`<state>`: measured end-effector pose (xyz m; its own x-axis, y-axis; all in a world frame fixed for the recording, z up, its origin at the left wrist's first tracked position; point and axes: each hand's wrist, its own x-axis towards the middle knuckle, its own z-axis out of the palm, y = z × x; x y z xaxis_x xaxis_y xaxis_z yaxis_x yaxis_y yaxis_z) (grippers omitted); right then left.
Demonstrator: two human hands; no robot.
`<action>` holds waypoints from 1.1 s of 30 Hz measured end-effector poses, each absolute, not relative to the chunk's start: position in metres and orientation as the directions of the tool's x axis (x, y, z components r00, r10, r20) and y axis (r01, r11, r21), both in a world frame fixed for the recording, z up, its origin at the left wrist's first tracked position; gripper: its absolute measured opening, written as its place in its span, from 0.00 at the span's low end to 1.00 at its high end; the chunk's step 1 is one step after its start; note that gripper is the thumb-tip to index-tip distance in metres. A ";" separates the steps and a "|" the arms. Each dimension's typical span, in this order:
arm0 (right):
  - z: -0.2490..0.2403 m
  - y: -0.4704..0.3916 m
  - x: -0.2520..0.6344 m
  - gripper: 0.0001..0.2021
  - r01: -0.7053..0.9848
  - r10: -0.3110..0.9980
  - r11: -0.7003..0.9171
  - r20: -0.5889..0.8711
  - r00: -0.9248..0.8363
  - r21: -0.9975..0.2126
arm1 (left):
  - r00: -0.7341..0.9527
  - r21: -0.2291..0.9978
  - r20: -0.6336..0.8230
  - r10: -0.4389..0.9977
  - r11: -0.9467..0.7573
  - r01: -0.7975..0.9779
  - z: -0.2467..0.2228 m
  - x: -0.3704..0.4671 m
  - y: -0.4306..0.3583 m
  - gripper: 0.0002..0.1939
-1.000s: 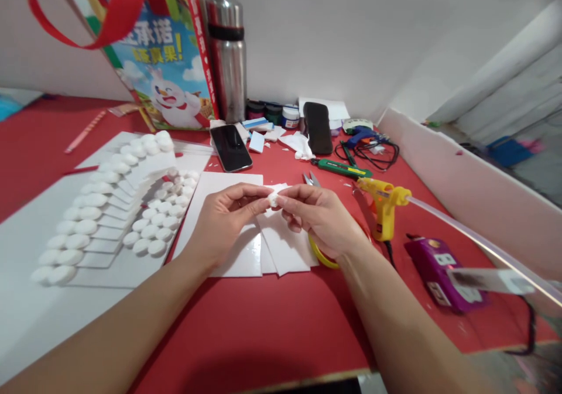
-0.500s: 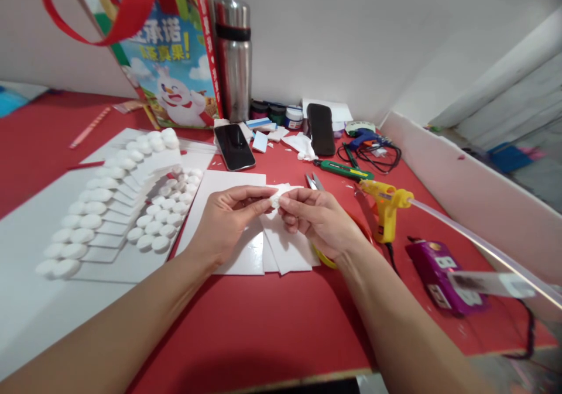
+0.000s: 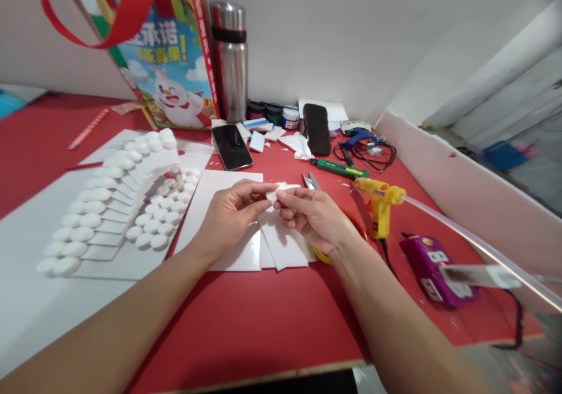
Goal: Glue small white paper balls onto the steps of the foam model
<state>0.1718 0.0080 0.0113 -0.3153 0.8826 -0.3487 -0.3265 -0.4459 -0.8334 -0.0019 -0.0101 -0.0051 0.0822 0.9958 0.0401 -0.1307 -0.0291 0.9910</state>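
Observation:
Between both hands, above the white sheets, is a small white piece [image 3: 272, 195], perhaps paper or foam; the fingers hide much of it. My left hand [image 3: 230, 209] pinches its left side between thumb and fingers. From the right, the thumb and curled fingers of my right hand [image 3: 309, 215] close on it. Under the hands lie a white sheet [image 3: 237, 247] and several narrower white strips [image 3: 285, 247], fanned out. Scissors [image 3: 312, 180] lie partly hidden beneath my right hand, blades pointing away. To the left, a stepped white model [image 3: 105, 239] carries rows of round white pads [image 3: 92, 221].
On the right are a yellow glue gun [image 3: 380, 204] with a long glue stick, a purple power strip [image 3: 434, 271] and a green cutter [image 3: 340, 168]. Behind stand a steel flask [image 3: 230, 66], a printed bag [image 3: 169, 60], two phones [image 3: 232, 147] and paint jars [image 3: 290, 118].
The fingers have shifted slightly around the white piece, and more of it shows. The whole view has moved a little; both hands keep their pinch.

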 end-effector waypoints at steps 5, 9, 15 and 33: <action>0.010 0.008 0.173 0.13 -0.228 0.932 -0.321 -0.264 -0.249 -0.919 | 0.052 0.982 -0.015 0.999 0.024 -0.187 -0.006 -0.003 -0.007 0.10; 0.011 0.007 0.172 0.11 -0.140 0.980 -0.081 -0.053 -0.190 -0.987 | 0.118 0.938 -0.095 0.989 0.128 -0.323 -0.012 -0.005 -0.005 0.10; 0.012 0.002 0.167 0.10 0.089 0.977 0.036 0.016 -0.213 -0.995 | 0.109 0.964 -0.103 0.989 0.126 -0.235 -0.012 -0.003 -0.007 0.12; 0.008 0.003 0.165 0.13 -0.011 0.992 0.031 0.032 -0.123 -0.999 | 0.065 0.952 0.267 0.961 -0.274 0.136 -0.012 -0.006 -0.009 0.11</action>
